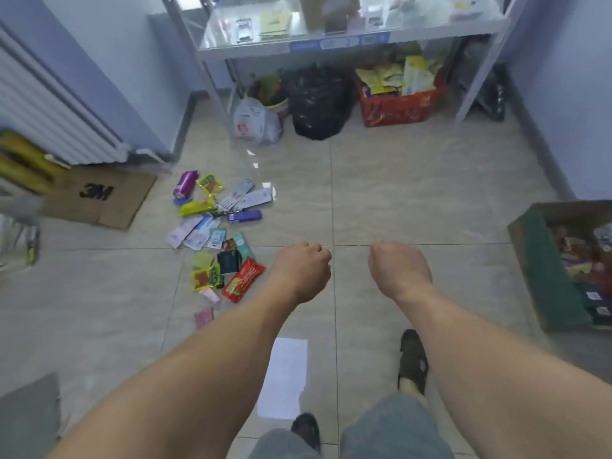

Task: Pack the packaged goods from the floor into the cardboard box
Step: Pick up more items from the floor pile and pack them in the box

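Several small packaged goods [215, 233] lie scattered on the tiled floor at centre left, among them a red snack packet [243, 280], a purple roll [186, 183] and a yellow-green packet [197, 207]. The cardboard box [543, 270], green on its outer side, stands at the right edge and holds several packets. My left hand [303, 270] hangs just right of the red packet, fingers curled, holding nothing. My right hand [399, 268] hangs over bare floor between the pile and the box, also curled and empty.
A flattened 3M cardboard sheet [99, 197] lies at left by a white radiator [53, 120]. Under a glass-topped counter [331, 31] at the back stand a white bag [255, 120], a black bag [318, 101] and a red crate [397, 104]. My shoes [412, 359] are below.
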